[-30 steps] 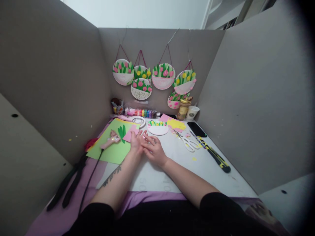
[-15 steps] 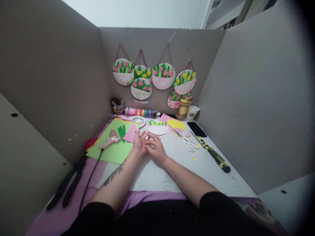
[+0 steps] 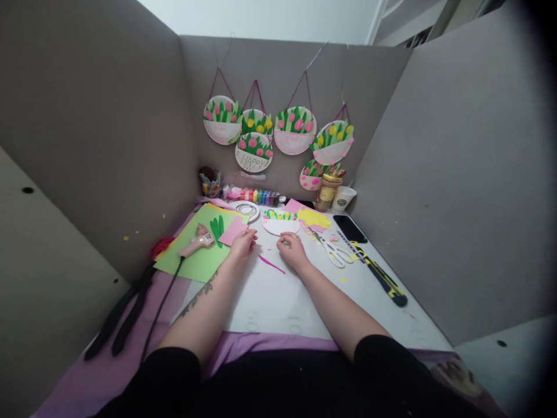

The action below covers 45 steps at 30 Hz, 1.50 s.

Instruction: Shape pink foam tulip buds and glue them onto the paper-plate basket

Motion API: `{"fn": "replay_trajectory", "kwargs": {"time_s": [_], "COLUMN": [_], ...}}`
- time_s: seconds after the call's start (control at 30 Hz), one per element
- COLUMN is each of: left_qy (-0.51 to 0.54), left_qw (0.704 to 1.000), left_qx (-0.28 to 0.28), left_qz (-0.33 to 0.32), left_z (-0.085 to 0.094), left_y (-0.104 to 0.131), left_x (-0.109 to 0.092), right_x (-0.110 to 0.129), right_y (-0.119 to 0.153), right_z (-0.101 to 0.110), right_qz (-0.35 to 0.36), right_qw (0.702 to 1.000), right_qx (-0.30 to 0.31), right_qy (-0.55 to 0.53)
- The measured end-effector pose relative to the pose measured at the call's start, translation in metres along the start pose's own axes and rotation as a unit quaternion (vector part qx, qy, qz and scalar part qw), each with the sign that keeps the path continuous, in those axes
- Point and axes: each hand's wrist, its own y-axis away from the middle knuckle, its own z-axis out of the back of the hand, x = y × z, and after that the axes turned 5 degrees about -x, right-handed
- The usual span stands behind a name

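Observation:
My left hand (image 3: 244,242) is turned on its side over the white board, fingers curled in. Whatever may be inside it is hidden. To the right, apart from it, my right hand (image 3: 292,249) has its fingertips drawn together, and I cannot make out anything in them. A slim magenta stick (image 3: 272,265), like a clay modelling tool, lies on the board between the hands. Just behind them is a white paper-plate basket (image 3: 281,226) with green leaves and pink and yellow flowers. Pink paper (image 3: 233,231) lies beside my left hand.
Green sheets (image 3: 191,268) carry a pink glue gun (image 3: 198,244) and green leaf cut-outs (image 3: 216,230). White scissors (image 3: 337,255), a black-and-yellow cutter (image 3: 387,284) and a phone (image 3: 350,228) lie right. Finished plate baskets (image 3: 296,142) hang on the back panel.
My hands, which were together around a small pink piece, have moved apart. My left hand has turned from palm up onto its side. The magenta stick now shows between them.

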Motion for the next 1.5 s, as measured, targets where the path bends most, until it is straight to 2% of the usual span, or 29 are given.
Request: {"fn": "replay_trajectory", "kwargs": {"time_s": [0.1, 0.2, 0.33, 0.47, 0.7, 1.5], "left_qy": [-0.120, -0.218, -0.314, -0.367, -0.393, -0.411], "left_qw": [0.989, 0.964, 0.928, 0.900, 0.883, 0.872], "left_qx": [0.036, 0.065, 0.095, 0.108, 0.104, 0.096], "left_qz": [-0.077, -0.135, -0.178, -0.208, -0.233, -0.249], "left_z": [0.001, -0.001, -0.001, -0.001, -0.001, -0.003], "left_y": [-0.001, 0.004, 0.007, 0.005, 0.004, 0.006], "left_x": [0.006, 0.009, 0.013, 0.016, 0.019, 0.016], "right_x": [-0.005, -0.003, -0.001, 0.001, 0.002, -0.002], "right_y": [0.001, 0.005, 0.006, 0.006, 0.005, 0.003], "right_z": [-0.006, -0.010, -0.012, -0.013, -0.013, -0.015], "right_qz": [0.020, 0.055, 0.088, 0.105, 0.115, 0.103], "right_qw": [0.998, 0.994, 0.987, 0.981, 0.976, 0.977], "right_qx": [0.040, 0.072, 0.089, 0.096, 0.093, 0.074], "right_qy": [0.039, 0.068, 0.102, 0.130, 0.159, 0.169]}}
